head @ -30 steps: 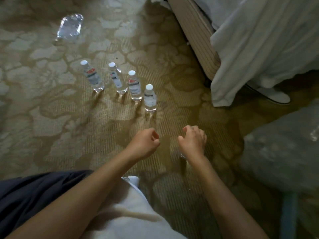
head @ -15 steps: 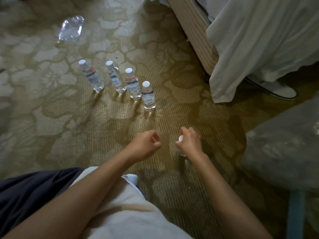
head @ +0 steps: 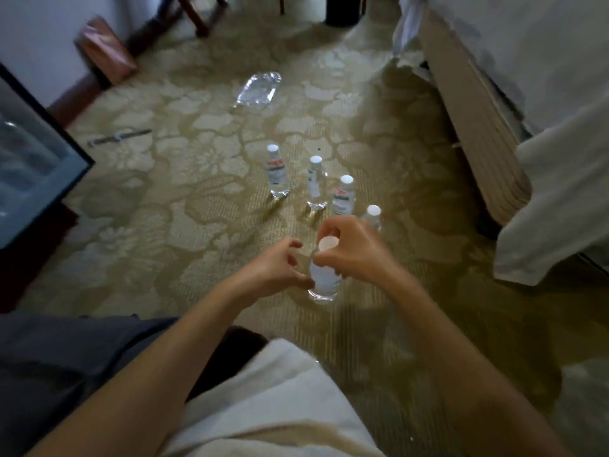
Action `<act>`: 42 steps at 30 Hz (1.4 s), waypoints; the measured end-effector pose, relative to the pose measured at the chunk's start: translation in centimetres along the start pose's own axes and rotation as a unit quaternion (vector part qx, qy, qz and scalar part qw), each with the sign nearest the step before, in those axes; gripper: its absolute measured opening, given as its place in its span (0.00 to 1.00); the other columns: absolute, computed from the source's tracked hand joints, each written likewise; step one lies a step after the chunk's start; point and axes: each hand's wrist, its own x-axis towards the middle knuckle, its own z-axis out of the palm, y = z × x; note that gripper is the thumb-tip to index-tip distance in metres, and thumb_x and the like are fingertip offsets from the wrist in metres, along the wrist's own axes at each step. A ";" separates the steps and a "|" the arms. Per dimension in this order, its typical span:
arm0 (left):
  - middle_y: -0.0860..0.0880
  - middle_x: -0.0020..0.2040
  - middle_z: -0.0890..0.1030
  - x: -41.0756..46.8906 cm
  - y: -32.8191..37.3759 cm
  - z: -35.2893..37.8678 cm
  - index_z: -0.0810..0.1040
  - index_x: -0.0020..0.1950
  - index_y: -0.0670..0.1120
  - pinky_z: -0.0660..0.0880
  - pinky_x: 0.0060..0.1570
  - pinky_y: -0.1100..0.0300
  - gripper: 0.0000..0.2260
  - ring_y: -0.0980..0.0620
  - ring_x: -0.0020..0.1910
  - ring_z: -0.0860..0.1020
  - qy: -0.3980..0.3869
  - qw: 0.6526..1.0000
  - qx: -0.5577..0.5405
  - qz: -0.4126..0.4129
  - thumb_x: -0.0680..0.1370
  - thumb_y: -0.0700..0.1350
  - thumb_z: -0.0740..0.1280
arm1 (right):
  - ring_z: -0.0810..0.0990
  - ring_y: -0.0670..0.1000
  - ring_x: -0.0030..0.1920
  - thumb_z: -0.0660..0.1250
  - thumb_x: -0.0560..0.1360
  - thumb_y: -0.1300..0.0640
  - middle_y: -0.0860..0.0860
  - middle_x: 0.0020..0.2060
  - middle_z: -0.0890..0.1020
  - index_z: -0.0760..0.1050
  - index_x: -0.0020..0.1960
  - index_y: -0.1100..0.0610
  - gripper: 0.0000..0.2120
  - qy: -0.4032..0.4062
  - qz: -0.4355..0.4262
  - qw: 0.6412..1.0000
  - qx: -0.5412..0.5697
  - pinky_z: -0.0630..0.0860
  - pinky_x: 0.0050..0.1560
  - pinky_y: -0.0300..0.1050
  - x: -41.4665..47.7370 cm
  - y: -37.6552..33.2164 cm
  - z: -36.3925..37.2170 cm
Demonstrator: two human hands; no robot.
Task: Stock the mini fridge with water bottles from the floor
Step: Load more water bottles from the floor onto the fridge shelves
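Note:
My right hand (head: 354, 250) grips a clear water bottle (head: 323, 282) by its neck, just under the white cap, and holds it upright a little above the carpet. My left hand (head: 280, 267) is beside the bottle's lower body, fingers spread and loosely bent, thumb at or almost at the plastic. Behind the hands several more white-capped bottles stand in a slanted row on the carpet, from the far bottle (head: 276, 173) to the near bottle (head: 374, 214), which my right hand partly hides. The mini fridge's glass door (head: 36, 159) shows at the left edge.
Crumpled clear plastic wrap (head: 258, 90) lies on the patterned carpet beyond the row. A bed with a hanging white sheet (head: 543, 199) fills the right side. A brown bag (head: 105, 56) and furniture legs stand at the far left. My knees are at the bottom.
The view has swung up and left, bringing the fridge door in. My right hand has lifted its bottle off the carpet, and my left hand has uncurled and moved in beside it.

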 end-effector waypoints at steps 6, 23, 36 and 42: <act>0.47 0.53 0.79 -1.4 -1.5 -8.2 0.72 0.62 0.41 0.76 0.50 0.58 0.25 0.49 0.52 0.78 0.104 0.991 -0.003 0.084 0.67 0.36 0.75 | 0.76 0.42 0.25 0.73 0.65 0.60 0.47 0.34 0.75 0.76 0.41 0.54 0.08 -0.072 -0.125 0.990 -0.001 0.68 0.19 0.31 5.1 -11.8 0.9; 0.53 0.48 0.84 -15.3 -12.5 -31.4 0.77 0.54 0.53 0.80 0.51 0.54 0.29 0.55 0.46 0.82 0.526 0.833 -0.171 0.006 0.55 0.51 0.79 | 0.78 0.46 0.41 0.65 0.71 0.72 0.49 0.40 0.77 0.73 0.45 0.50 0.17 -0.328 -0.309 0.878 0.162 0.77 0.38 0.32 12.0 -36.1 16.0; 0.53 0.47 0.82 -23.9 -21.6 -43.5 0.76 0.54 0.50 0.77 0.44 0.59 0.23 0.54 0.45 0.80 0.674 0.688 -0.229 -0.140 0.63 0.54 0.77 | 0.77 0.48 0.54 0.73 0.67 0.58 0.49 0.54 0.76 0.64 0.58 0.47 0.25 -0.287 -0.362 0.881 0.106 0.77 0.53 0.46 8.7 -44.0 39.1; 0.51 0.46 0.81 -26.0 -26.0 -49.9 0.77 0.50 0.48 0.79 0.48 0.56 0.21 0.52 0.47 0.80 0.645 0.713 -0.199 -0.189 0.65 0.60 0.73 | 0.76 0.44 0.40 0.71 0.69 0.64 0.47 0.45 0.76 0.62 0.65 0.52 0.30 -0.410 -0.263 0.867 0.101 0.72 0.32 0.33 11.5 -50.7 45.2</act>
